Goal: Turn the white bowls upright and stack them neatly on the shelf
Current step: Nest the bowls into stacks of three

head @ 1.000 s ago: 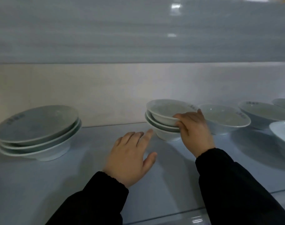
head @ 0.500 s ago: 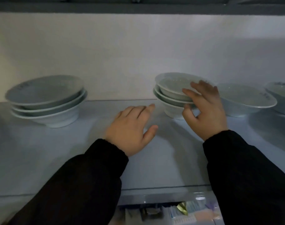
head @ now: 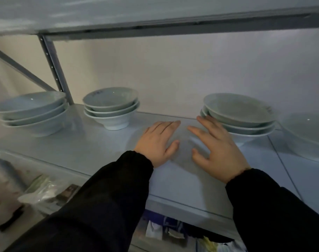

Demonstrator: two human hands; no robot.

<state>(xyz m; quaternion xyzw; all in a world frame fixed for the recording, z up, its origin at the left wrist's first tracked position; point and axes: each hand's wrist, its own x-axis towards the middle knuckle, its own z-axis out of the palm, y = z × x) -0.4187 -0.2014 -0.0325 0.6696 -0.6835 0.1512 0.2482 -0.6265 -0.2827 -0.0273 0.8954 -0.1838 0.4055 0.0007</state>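
Head view.

- Left hand [head: 158, 140]: palm down over the shelf board [head: 82, 148], fingers straight and close together, thumb out to the side; holds nothing. Black sleeve [head: 104, 206] to the wrist.
- Right hand [head: 218, 148]: palm down, fingers straight and spread, holds nothing. Its fingertips reach the left rim of the right stack [head: 238, 113]; contact cannot be told.
- Right stack: three white bowls, nested, mouths up, feet down, stack axis vertical, rims roughly level. Stands just right of the right hand.
- Middle stack [head: 110, 106]: three white bowls, nested upright, on one foot; dark lettering inside the top bowl. Left of the left hand, apart from it.
- Left stack [head: 31, 111]: three wider bowls, nested upright, near the left frame edge.
- Single bowl [head: 307, 128]: mouth up, at the right edge, partly cut off, beside the right stack.
- Surroundings: pale back wall [head: 173, 73]; upper shelf [head: 155, 24] close overhead; perforated metal post [head: 55, 66] between the left and middle stacks; diagonal brace [head: 18, 68]; bags and packets [head: 46, 195] on the level below, blurred.
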